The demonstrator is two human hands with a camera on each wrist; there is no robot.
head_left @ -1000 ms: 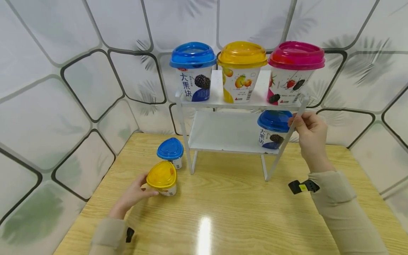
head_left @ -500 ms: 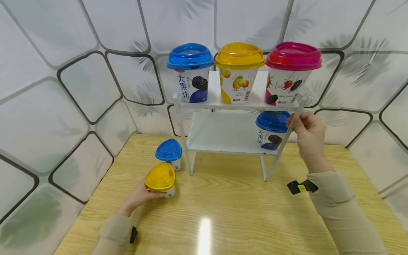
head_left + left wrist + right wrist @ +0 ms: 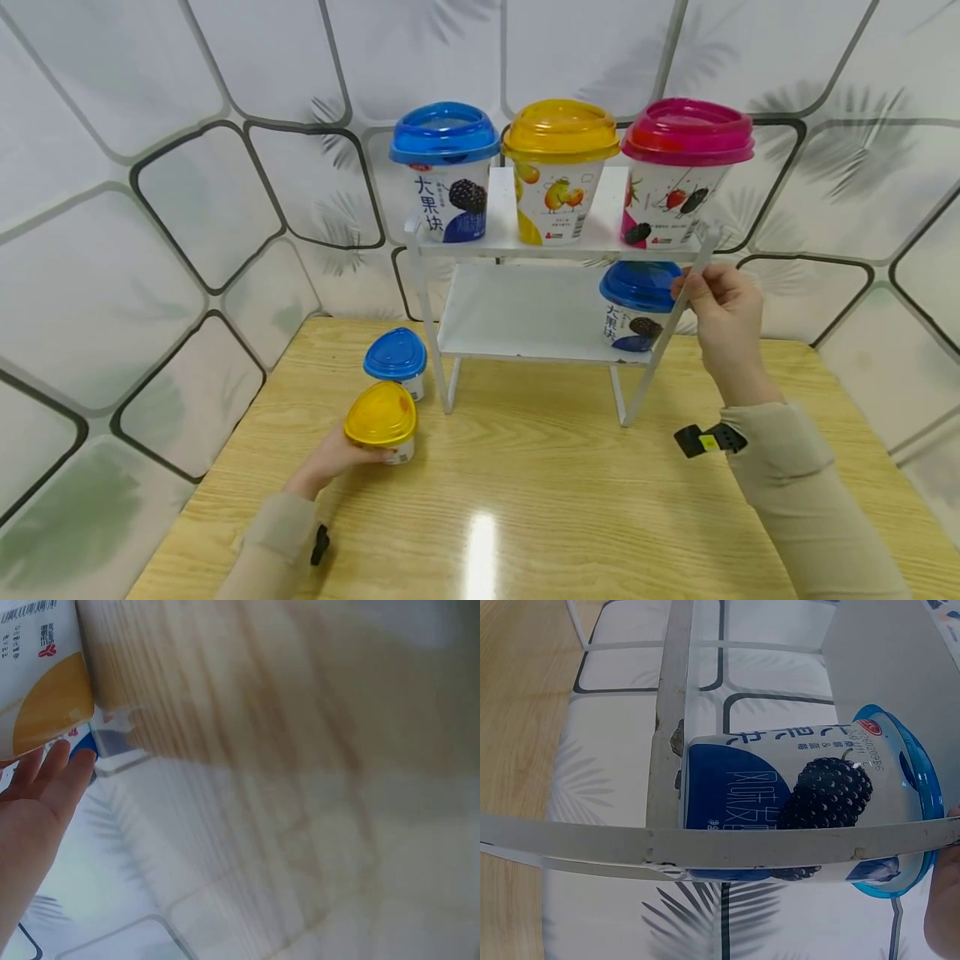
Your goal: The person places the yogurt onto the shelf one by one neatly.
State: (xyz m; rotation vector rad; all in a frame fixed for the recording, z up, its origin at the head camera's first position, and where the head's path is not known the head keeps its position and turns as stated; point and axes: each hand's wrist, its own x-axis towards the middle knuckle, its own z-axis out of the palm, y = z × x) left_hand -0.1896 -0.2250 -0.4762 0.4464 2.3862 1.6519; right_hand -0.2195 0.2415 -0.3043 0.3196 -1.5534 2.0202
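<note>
Low at the left of the table, a yogurt cup with a yellow lid [image 3: 381, 414] is gripped by my left hand [image 3: 335, 458], its thumb along the near side. In the left wrist view, fingers [image 3: 66, 780] lie against the cup's printed wall [image 3: 46, 682]. My right hand [image 3: 726, 310] pinches the right side post of a white two-tier rack [image 3: 517, 312]. Its fingertips lie close to the lid of a blue-lidded yogurt cup [image 3: 637, 307] on the lower shelf; contact with that lid is unclear. The right wrist view shows this blackberry cup [image 3: 802, 787] behind the post.
Blue-lidded [image 3: 444, 175], yellow-lidded [image 3: 558, 175] and pink-lidded [image 3: 682, 175] cups line the rack's upper shelf. Another blue-lidded cup [image 3: 395, 358] stands just behind the gripped one, left of the rack's leg. A patterned wall [image 3: 300, 192] closes off the wooden table [image 3: 555, 492] behind.
My left hand has closed further round the yellow-lidded cup, its thumb now across the near wall; the cup has barely shifted. The right hand stays at the post. The head view drifts slightly.
</note>
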